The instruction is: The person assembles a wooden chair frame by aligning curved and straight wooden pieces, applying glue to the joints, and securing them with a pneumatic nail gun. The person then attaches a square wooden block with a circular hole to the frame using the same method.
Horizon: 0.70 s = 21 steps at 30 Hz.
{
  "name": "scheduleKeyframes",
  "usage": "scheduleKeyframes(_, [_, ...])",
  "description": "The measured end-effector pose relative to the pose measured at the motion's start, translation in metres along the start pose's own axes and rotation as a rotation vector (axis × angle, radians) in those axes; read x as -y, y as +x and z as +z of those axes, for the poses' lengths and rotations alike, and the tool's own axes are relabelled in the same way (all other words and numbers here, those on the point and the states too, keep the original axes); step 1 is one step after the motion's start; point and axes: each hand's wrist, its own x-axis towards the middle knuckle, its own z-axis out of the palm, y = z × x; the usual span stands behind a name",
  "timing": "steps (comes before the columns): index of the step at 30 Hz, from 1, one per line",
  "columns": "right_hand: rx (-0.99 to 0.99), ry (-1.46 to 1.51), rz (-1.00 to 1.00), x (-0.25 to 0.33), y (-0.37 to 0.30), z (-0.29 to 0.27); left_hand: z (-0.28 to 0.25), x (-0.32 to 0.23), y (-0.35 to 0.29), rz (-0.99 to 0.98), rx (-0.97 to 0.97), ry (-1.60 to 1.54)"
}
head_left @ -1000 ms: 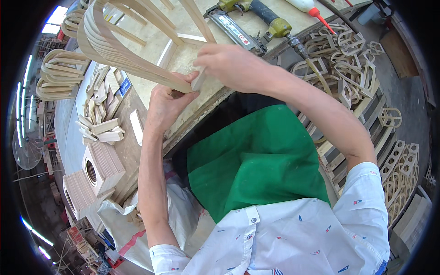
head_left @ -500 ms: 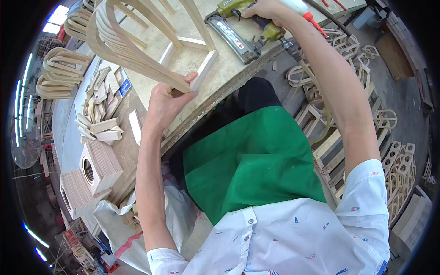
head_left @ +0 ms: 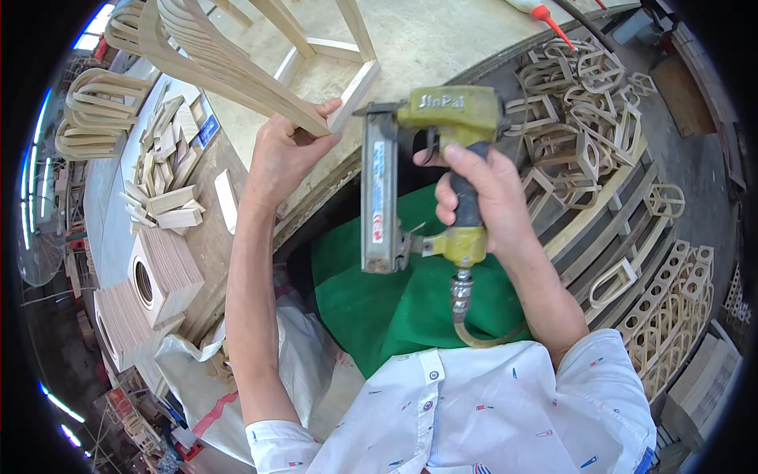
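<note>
Watching from afar, I find the frame [head_left: 245,93] over the table [head_left: 418,47], rising up and away from the left hand [head_left: 284,158], whose thumb and fingers pinch its near end where the bar [head_left: 355,96] meets it. I judge the frame light and stiff, dry rather than slippery, its thin curves likeliest to twist or crack if squeezed mid-span; I'd take hold at this corner. To the right of that grip, the right hand [head_left: 501,193] wraps the nailer [head_left: 454,107] by its dark handle [head_left: 469,209], the nose near the bar; I can't tell whether they touch. The nailer looks heavy and rigid, its hose [head_left: 474,340] likely to drag below that hand, so the handle suits carrying. Left of the left hand lie a strip [head_left: 226,201], then offcuts [head_left: 172,197]; holed blocks [head_left: 178,265] sit nearer the body.
</note>
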Motion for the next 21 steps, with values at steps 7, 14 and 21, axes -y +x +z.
scheduleKeyframes(7, [0.014,0.091,-0.008,-0.017,-0.004,0.011,-0.001,0.008,0.000,0.048,-0.009,-0.032])
scheduleKeyframes(14, [0.042,0.025,-0.005,-0.021,-0.005,0.014,-0.001,0.004,-0.001,0.024,-0.012,0.008])
scheduleKeyframes(21, [0.043,-0.001,-0.036,-0.023,-0.006,0.016,0.000,0.006,-0.001,0.027,-0.010,-0.015])
